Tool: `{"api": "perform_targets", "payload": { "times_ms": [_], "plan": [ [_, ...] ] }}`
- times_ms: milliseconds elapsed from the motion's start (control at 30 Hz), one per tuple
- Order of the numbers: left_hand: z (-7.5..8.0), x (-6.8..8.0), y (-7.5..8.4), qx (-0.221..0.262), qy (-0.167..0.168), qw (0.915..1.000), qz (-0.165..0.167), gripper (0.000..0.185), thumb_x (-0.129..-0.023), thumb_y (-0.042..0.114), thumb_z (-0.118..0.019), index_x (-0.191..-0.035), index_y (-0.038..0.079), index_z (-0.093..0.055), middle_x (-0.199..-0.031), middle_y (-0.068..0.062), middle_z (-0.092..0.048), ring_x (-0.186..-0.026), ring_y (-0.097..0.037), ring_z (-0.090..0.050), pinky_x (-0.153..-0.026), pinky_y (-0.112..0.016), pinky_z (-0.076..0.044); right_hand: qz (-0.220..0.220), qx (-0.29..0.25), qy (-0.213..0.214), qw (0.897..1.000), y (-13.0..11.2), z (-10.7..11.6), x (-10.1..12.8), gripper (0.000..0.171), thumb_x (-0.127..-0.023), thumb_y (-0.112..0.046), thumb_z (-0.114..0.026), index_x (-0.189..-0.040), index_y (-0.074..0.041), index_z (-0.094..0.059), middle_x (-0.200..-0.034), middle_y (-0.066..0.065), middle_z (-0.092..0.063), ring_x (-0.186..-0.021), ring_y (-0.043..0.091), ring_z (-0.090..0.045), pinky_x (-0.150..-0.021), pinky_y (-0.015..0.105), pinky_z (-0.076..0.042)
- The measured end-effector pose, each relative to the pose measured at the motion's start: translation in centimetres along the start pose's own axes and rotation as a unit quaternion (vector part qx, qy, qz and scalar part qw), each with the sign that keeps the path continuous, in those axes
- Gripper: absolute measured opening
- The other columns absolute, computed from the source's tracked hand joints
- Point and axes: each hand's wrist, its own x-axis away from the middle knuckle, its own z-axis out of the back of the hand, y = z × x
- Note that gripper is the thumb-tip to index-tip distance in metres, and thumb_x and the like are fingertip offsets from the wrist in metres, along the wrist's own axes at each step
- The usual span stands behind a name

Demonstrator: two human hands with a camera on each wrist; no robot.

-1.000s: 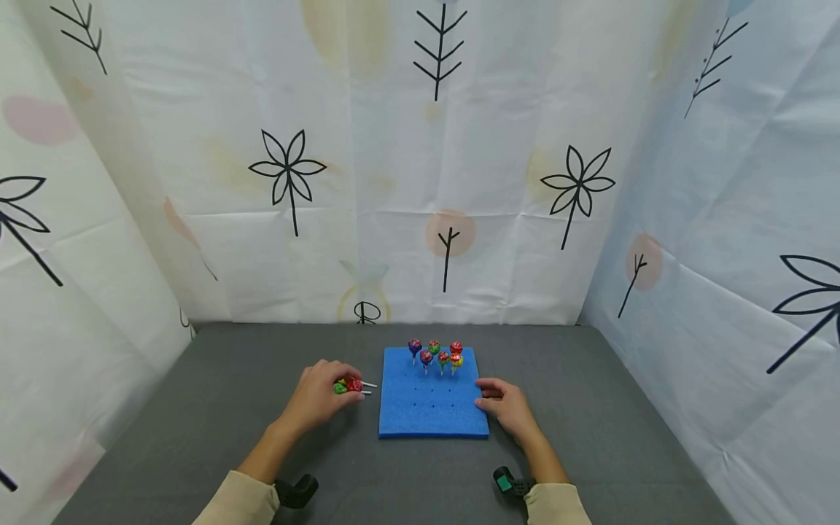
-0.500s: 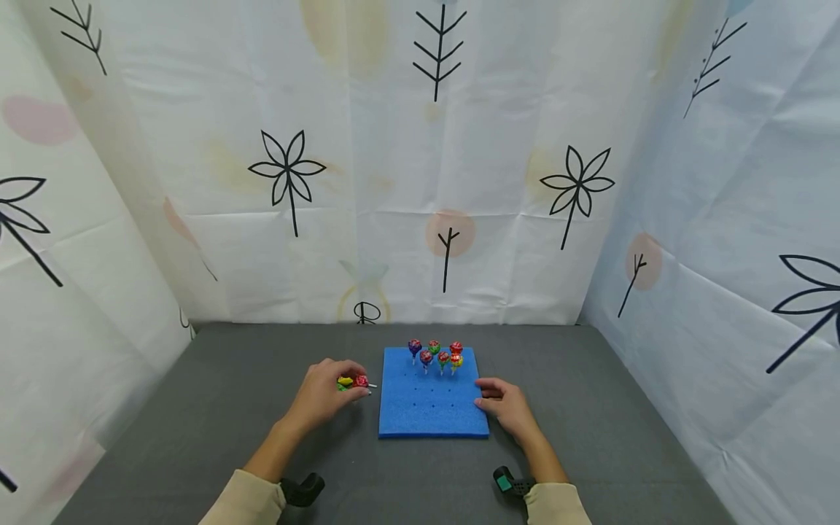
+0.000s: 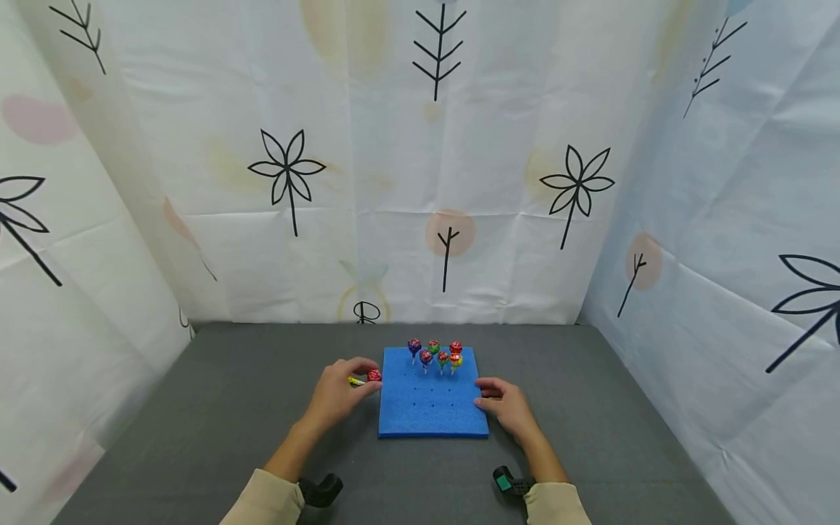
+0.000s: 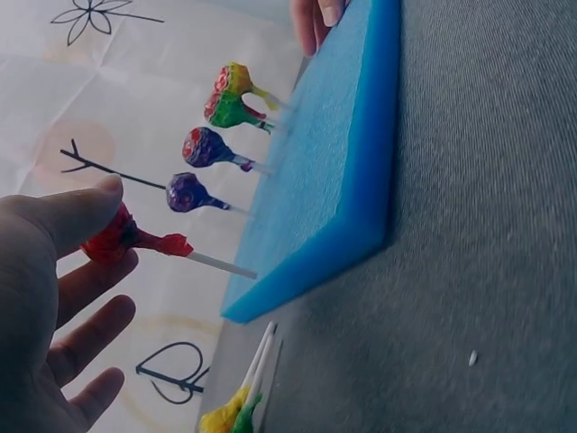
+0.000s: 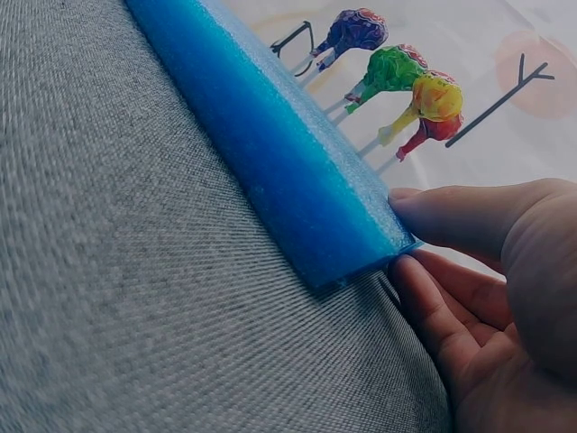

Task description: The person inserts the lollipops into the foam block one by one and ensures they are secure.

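Between thumb and index finger, my left hand (image 3: 337, 391) pinches a red-wrapped lollipop (image 4: 110, 240) by its candy head. Its white stick points at the left edge of a blue foam board (image 3: 433, 423), the tip overlapping that edge in the left wrist view. On the table below this hand lie a yellow lollipop (image 4: 224, 416) and a green lollipop (image 4: 246, 415), sticks together. My right hand (image 3: 510, 408) grips the board's right edge, thumb (image 5: 451, 216) on top and fingers at the underside. Several wrapped lollipops (image 3: 434, 354) stand upright in the board's far part.
Rows of small holes (image 3: 433, 405) show in the nearer part of the board. Grey cloth (image 3: 230, 423) covers the table. A white patterned curtain (image 3: 485, 168) closes off the back and both sides. A tiny white bit (image 4: 472, 358) lies on the cloth.
My left hand has moved right toward the board with the red lollipop. The yellow and green lollipops that were in its grasp now lie on the table. The right hand has stayed in place.
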Motion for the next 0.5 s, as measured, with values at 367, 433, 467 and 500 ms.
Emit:
{"api": "perform_targets", "payload": {
  "times_ms": [367,433,467,500],
  "plan": [
    [-2.5,-0.5,0.8,0.086,0.041,0.9955,-0.006,0.028,-0.082,0.017,-0.08,-0.108,0.011,-0.071,-0.094,0.005,-0.069,-0.091,-0.016,-0.062,-0.074,-0.043,-0.053,0.002,-0.004,-0.001,1.0,0.2,0.0,0.0,0.031,-0.085,-0.001,-0.073,-0.115,0.0,-0.068,-0.11,0.01,-0.067,-0.099,0.027,-0.062,-0.085,0.042,-0.052],
    [-3.0,-0.5,0.9,0.102,0.044,0.9938,-0.007,0.027,-0.083,0.017,-0.079,-0.108,0.01,-0.071,-0.095,0.004,-0.069,-0.091,-0.017,-0.063,-0.077,-0.046,-0.054,0.001,-0.004,-0.002,1.0,0.3,0.0,0.0,0.031,-0.085,-0.001,-0.073,-0.115,-0.001,-0.068,-0.11,0.01,-0.067,-0.099,0.026,-0.062,-0.086,0.042,-0.052],
    [-3.3,-0.6,0.9,0.11,0.045,0.9929,-0.006,0.027,-0.084,0.017,-0.078,-0.109,0.01,-0.07,-0.095,0.004,-0.07,-0.091,-0.017,-0.063,-0.077,-0.047,-0.054,0.002,-0.004,-0.002,1.0,0.3,0.1,0.0,0.031,-0.085,-0.001,-0.073,-0.115,-0.001,-0.068,-0.11,0.01,-0.067,-0.099,0.026,-0.062,-0.086,0.042,-0.052],
    [-3.6,-0.7,1.0,0.116,0.046,0.9922,-0.004,0.027,-0.084,0.018,-0.078,-0.109,0.01,-0.07,-0.095,0.004,-0.07,-0.091,-0.017,-0.063,-0.078,-0.047,-0.054,0.002,-0.004,-0.002,1.0,0.3,0.1,0.0,0.031,-0.085,-0.001,-0.073,-0.115,-0.001,-0.068,-0.11,0.01,-0.067,-0.099,0.026,-0.062,-0.086,0.043,-0.052]
  ]
}}
